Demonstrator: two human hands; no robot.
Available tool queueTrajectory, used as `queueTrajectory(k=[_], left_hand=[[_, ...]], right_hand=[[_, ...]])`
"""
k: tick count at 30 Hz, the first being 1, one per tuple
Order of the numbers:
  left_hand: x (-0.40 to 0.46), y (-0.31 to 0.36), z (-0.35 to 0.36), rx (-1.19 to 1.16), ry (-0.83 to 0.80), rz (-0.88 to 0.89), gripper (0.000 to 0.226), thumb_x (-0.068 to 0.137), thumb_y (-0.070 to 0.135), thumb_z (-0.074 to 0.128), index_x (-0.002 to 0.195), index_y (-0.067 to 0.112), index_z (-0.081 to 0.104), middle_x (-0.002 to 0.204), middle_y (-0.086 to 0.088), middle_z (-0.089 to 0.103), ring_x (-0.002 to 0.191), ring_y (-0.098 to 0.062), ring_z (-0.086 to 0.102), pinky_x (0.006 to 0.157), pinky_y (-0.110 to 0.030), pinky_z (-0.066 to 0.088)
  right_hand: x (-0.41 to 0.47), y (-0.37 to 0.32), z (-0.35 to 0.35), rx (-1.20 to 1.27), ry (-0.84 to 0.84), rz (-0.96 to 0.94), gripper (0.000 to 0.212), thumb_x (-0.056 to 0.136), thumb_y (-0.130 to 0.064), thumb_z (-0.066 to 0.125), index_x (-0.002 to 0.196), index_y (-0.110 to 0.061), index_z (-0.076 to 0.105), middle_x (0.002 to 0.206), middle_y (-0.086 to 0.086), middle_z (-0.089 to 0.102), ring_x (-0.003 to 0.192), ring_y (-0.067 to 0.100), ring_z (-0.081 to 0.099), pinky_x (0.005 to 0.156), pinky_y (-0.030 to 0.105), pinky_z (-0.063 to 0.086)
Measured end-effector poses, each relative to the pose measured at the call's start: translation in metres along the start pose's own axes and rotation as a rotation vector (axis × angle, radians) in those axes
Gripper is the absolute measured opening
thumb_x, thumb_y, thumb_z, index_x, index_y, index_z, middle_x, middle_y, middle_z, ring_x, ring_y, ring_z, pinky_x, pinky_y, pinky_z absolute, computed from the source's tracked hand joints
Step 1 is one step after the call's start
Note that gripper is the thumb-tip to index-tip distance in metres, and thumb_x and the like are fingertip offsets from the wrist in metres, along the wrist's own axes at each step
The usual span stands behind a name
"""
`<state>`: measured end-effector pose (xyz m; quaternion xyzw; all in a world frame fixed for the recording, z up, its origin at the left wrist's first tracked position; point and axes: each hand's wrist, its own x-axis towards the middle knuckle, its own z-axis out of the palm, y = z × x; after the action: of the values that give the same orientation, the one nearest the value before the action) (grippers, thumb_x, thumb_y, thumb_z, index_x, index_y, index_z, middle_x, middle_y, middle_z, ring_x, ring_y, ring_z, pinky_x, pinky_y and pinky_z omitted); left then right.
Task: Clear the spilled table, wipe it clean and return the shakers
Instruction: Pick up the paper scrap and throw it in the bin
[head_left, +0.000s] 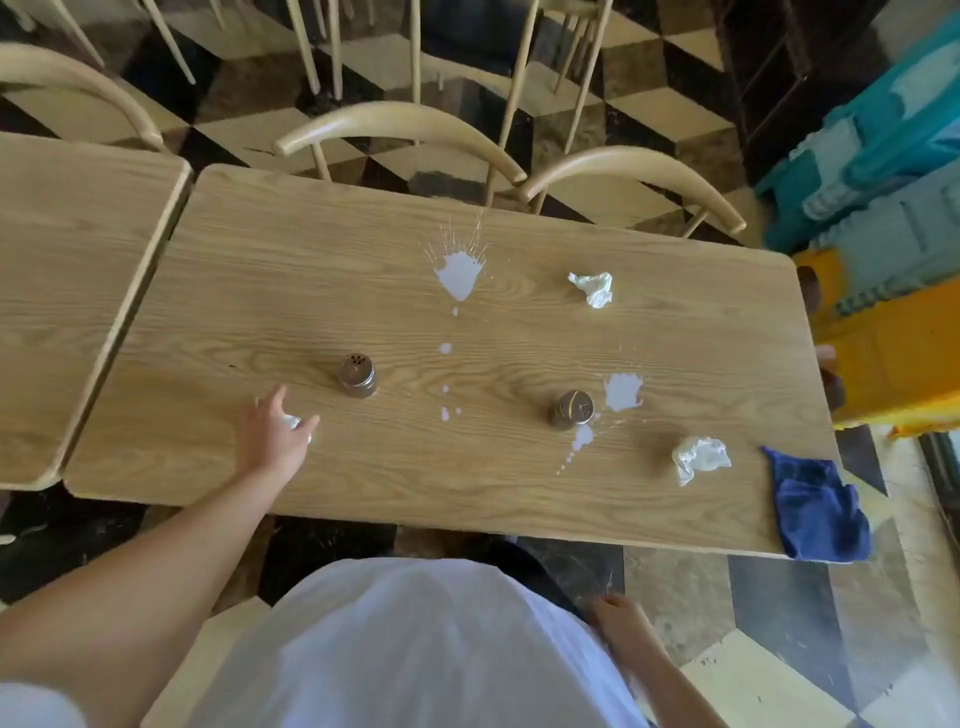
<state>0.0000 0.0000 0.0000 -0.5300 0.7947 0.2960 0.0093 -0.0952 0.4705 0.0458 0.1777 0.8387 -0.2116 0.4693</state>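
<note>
On the wooden table (322, 270) two metal shakers stand upright: one (357, 375) left of centre, the other (571, 410) right of centre beside a white splash (622, 392). A bigger white spill (458, 275) lies farther back, with drops trailing toward me. Crumpled white napkins lie at the back right (592, 288) and front right (698, 458). My left hand (274, 434) rests over a third small crumpled napkin (293, 421), fingers spread around it, just left of the nearer shaker. My right hand (621, 621) hangs below the table edge, holding nothing. A blue cloth (815, 506) drapes over the front right corner.
A second wooden table (62, 249) adjoins on the left. Pale wooden chairs (400, 124) stand along the far side. Teal and yellow crates (883, 208) are stacked at the right. The floor is chequered tile.
</note>
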Motion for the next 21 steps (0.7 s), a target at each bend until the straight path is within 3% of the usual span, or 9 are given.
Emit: queueTrajectory(k=[3,6,9,12,14,16,17,19,21], left_hand=[[-0.010,-0.005,0.020,0.108,-0.138,-0.041,0.042,0.091,0.016,0.064,0.131,0.008,0.055,0.133,-0.024,0.050,0.118,-0.044,0.050,0.090,-0.047,0.043],[-0.032,0.004,0.033,0.142,-0.145,-0.009,0.018,0.095,0.014,0.061,0.109,0.005,0.065,0.109,-0.026,0.062,0.097,-0.044,0.059,0.075,-0.044,0.044],[-0.061,0.013,0.048,0.078,-0.202,-0.047,0.017,0.098,0.019,0.055,0.097,0.003,0.061,0.092,-0.024,0.066,0.083,-0.042,0.059,0.071,-0.043,0.043],[-0.100,0.023,0.063,0.034,-0.184,-0.112,0.028,0.100,0.026,0.046,0.102,0.002,0.059,0.096,-0.020,0.064,0.089,-0.039,0.057,0.075,-0.043,0.043],[-0.117,0.036,0.064,0.042,-0.224,-0.127,0.034,0.101,0.035,0.042,0.101,0.007,0.061,0.097,-0.013,0.065,0.088,-0.032,0.056,0.075,-0.041,0.041],[-0.119,0.049,0.059,0.049,-0.295,-0.090,0.040,0.100,0.043,0.044,0.083,0.012,0.062,0.084,-0.008,0.066,0.078,-0.028,0.057,0.070,-0.041,0.043],[-0.117,0.054,0.055,0.049,-0.311,-0.073,0.045,0.098,0.046,0.046,0.071,0.013,0.058,0.072,-0.007,0.064,0.071,-0.027,0.057,0.066,-0.040,0.042],[-0.114,0.066,0.047,0.039,-0.288,-0.101,0.050,0.090,0.047,0.050,0.056,0.010,0.050,0.057,-0.006,0.056,0.059,-0.025,0.053,0.059,-0.037,0.037],[-0.114,0.079,0.045,-0.007,-0.232,-0.177,0.045,0.078,0.045,0.054,0.054,0.006,0.051,0.055,-0.014,0.053,0.055,-0.026,0.050,0.056,-0.034,0.035]], right_hand=[[0.005,0.002,-0.012,0.078,0.034,-0.023,0.025,0.089,-0.012,0.054,0.064,-0.011,0.049,0.058,0.005,0.047,0.056,0.019,0.041,0.058,0.030,0.030],[0.012,0.002,-0.020,0.070,0.007,-0.004,0.024,0.091,-0.016,0.053,0.071,-0.003,0.057,0.070,0.014,0.058,0.061,0.016,0.045,0.059,0.030,0.035],[0.027,0.003,-0.038,0.164,0.044,0.012,0.023,0.089,-0.017,0.055,0.073,-0.003,0.064,0.070,0.007,0.064,0.065,0.018,0.056,0.062,0.030,0.043],[0.050,-0.002,-0.059,0.273,0.172,0.017,0.021,0.080,-0.024,0.053,0.063,-0.012,0.056,0.056,0.001,0.061,0.058,0.024,0.055,0.060,0.033,0.044],[0.062,-0.011,-0.077,0.345,0.258,0.039,0.021,0.076,-0.035,0.053,0.083,-0.016,0.058,0.068,-0.001,0.066,0.062,0.024,0.060,0.061,0.035,0.051],[0.077,-0.025,-0.097,0.383,0.321,0.038,0.042,0.080,-0.030,0.052,0.121,-0.018,0.052,0.091,0.006,0.069,0.080,0.027,0.065,0.067,0.036,0.054],[0.082,-0.034,-0.107,0.353,0.368,0.012,0.054,0.083,-0.026,0.052,0.136,-0.017,0.044,0.105,0.010,0.068,0.095,0.030,0.064,0.077,0.041,0.054],[0.093,-0.051,-0.127,0.227,0.484,-0.075,0.065,0.089,-0.026,0.053,0.149,-0.016,0.031,0.136,0.016,0.052,0.123,0.036,0.047,0.102,0.051,0.044],[0.106,-0.065,-0.148,0.100,0.539,-0.154,0.073,0.090,-0.029,0.061,0.153,-0.020,0.025,0.148,0.016,0.038,0.130,0.038,0.035,0.105,0.052,0.037]])
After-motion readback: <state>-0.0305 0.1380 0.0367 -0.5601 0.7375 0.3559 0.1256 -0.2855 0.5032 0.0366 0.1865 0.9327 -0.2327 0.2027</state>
